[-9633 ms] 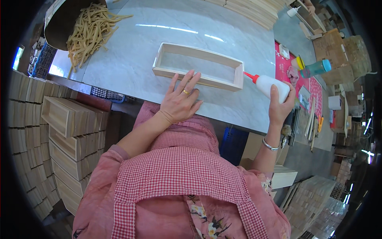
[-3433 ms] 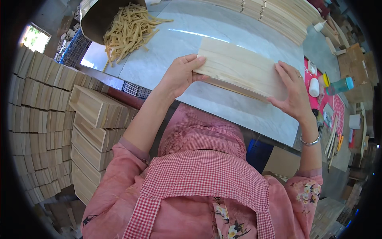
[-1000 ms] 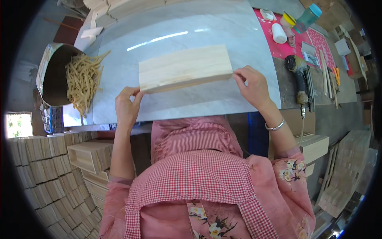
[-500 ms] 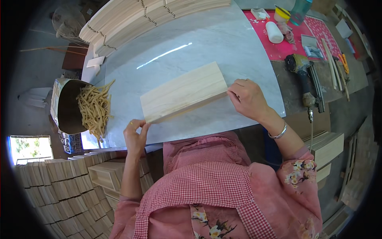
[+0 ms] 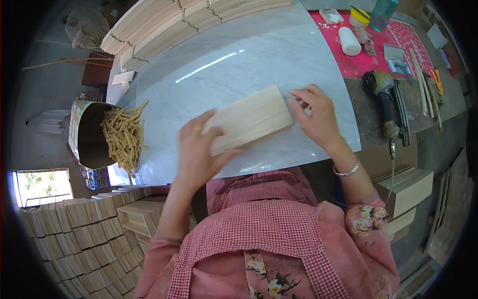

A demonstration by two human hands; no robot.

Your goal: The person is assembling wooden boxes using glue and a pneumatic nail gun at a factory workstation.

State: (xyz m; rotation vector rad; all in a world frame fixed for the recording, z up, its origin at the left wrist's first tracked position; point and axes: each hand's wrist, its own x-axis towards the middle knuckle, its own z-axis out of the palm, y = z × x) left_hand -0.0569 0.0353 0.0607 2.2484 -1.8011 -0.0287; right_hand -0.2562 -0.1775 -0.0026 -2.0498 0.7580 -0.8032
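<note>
Wooden boards (image 5: 164, 31) fill the surface's (image 5: 294, 57) far left corner, yellowish strips (image 5: 124, 135) its left edge. My spread, blurred left hand (image 5: 196, 155) hides the box's (image 5: 256, 115) left end; contact unclear. My right hand (image 5: 317, 115) curls loosely open beside its right end. The box lies near the front edge, its long axis slanting away rightward.

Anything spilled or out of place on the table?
Possibly: at the table's left end, the bin appears tipped on its side, with tan strips tangled outside its mouth, like a spill, though perhaps deliberate. The box shows no visible damage.
</note>
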